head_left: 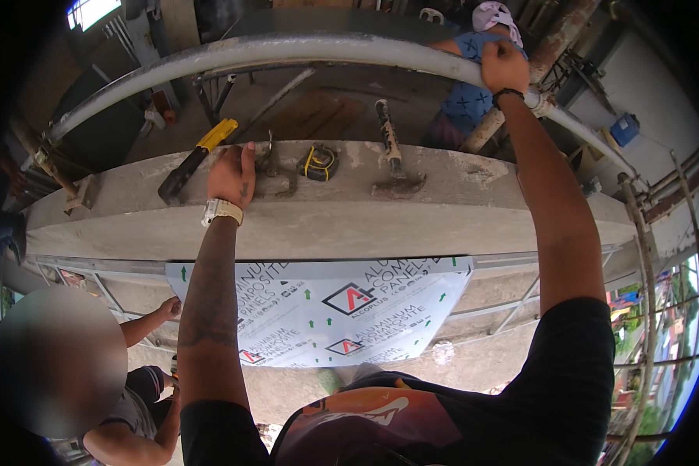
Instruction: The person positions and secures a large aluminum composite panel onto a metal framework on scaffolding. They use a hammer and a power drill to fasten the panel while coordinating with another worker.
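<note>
My left hand [231,177], with a pale watch at the wrist, is closed over the far edge of a concrete ledge [349,221]; its fingertips are partly hidden. Just left of it lies a tool with a yellow end and a black end [198,159]. Right beside the hand is a rusty metal clamp [285,185]. A black and yellow tape measure [319,163] and a worn hammer [392,151] sit further right on the ledge. My right hand [506,68], wearing a dark bracelet, grips a grey pipe [326,50] above the ledge.
Below the ledge, a film-covered aluminum composite panel [303,311] lies against a metal frame [512,307]. At lower left a person [143,423] has a hand [170,307] near the panel's edge. Another person [470,101] in blue is beyond the pipe. Scaffold poles [643,311] stand at right.
</note>
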`<state>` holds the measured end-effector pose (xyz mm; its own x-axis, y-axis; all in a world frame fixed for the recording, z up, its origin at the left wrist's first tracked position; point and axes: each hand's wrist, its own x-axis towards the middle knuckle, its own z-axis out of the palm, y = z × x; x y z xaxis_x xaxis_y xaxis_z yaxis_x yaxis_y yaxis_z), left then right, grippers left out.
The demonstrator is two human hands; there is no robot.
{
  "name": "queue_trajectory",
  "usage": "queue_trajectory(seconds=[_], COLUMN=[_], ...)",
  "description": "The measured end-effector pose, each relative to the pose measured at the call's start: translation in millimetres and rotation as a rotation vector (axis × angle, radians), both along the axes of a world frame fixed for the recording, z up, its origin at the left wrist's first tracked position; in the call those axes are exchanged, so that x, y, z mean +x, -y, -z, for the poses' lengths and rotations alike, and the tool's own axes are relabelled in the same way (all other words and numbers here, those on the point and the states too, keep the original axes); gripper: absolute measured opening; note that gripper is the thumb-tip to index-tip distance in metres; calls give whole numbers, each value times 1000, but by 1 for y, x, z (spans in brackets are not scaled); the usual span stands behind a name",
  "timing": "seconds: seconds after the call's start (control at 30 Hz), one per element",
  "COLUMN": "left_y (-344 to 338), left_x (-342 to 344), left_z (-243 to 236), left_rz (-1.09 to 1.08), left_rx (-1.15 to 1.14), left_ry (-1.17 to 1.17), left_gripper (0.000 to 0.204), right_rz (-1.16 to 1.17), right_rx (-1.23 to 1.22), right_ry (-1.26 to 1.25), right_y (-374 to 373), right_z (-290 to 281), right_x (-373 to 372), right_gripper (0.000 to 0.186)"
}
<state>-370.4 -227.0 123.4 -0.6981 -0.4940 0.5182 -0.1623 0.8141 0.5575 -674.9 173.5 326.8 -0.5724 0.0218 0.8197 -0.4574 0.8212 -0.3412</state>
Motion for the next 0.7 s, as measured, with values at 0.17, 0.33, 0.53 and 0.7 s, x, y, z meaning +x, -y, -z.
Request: queue_trajectory(seconds=[0.17, 0.33, 0.53, 0.7], left_y=[2, 1, 1, -1], left_x=[1, 4, 3, 0], left_z=[1, -3, -1, -4], left_rz=[-5, -3, -15, -9], left_rx=[8, 26, 12, 5], left_ry=[-3, 23, 12, 16], left_gripper=[54, 56, 57, 57], right_rz=[9, 15, 34, 34], right_rx=[-2, 6, 1, 0], right_ry=[-8, -7, 22, 16], right_y=[3, 3, 4, 1], right_z=[1, 0, -3, -4], right_x=[2, 3, 7, 5], right_gripper=[43, 44, 44, 43])
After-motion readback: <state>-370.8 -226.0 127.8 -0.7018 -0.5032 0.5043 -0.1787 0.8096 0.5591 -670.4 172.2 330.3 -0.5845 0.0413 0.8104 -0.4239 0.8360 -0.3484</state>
